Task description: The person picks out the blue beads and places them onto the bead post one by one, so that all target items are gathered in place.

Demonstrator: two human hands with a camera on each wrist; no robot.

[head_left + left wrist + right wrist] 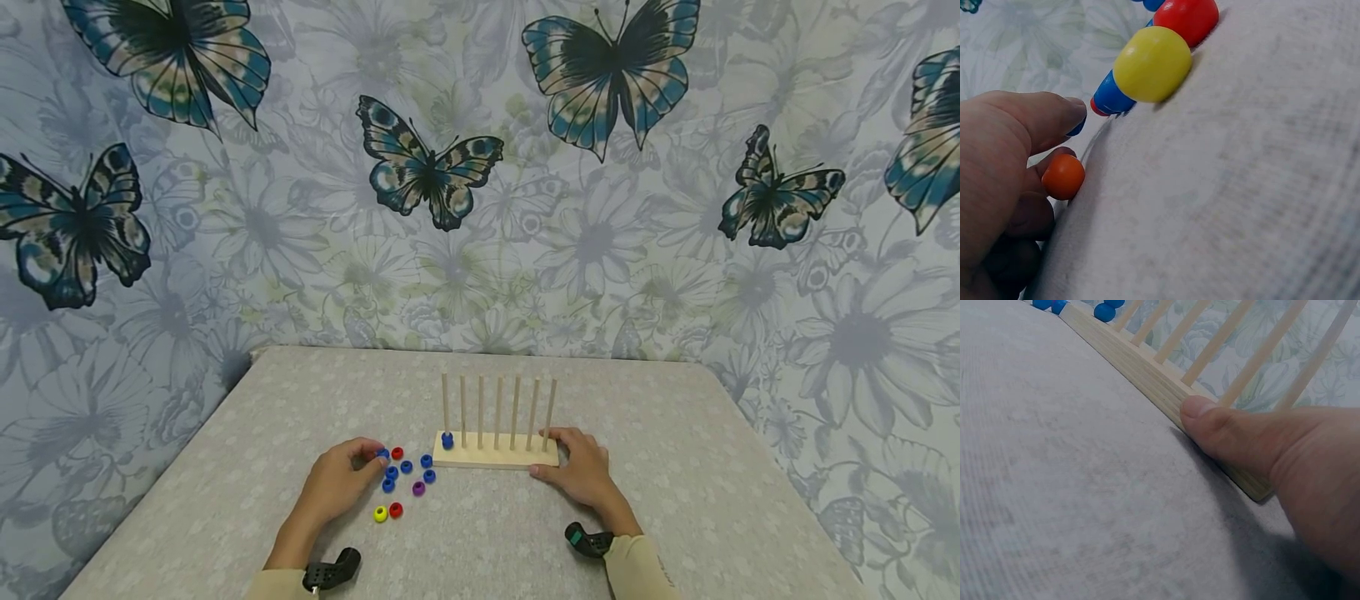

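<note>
My left hand (333, 482) is at the left of a loose group of beads and pinches a blue bead (383, 454) between thumb and fingertips. In the left wrist view, only a sliver of that blue bead (1077, 129) shows below the thumb. An orange bead (1063, 177) lies by the lower fingers there; the hand hides it in the head view. My right hand (579, 468) grips the right end of a wooden peg rack (495, 452), thumb along the front edge. Blue beads (447, 440) sit stacked on the rack's leftmost peg; the other pegs are bare.
Between left hand and rack lie several more blue beads (407, 467), a purple bead (418, 489), a red bead (397, 453) and, nearer, another red bead (396, 510) beside a yellow bead (380, 514). A patterned cloth covers the table (675, 433); a butterfly-print backdrop (480, 275) stands behind.
</note>
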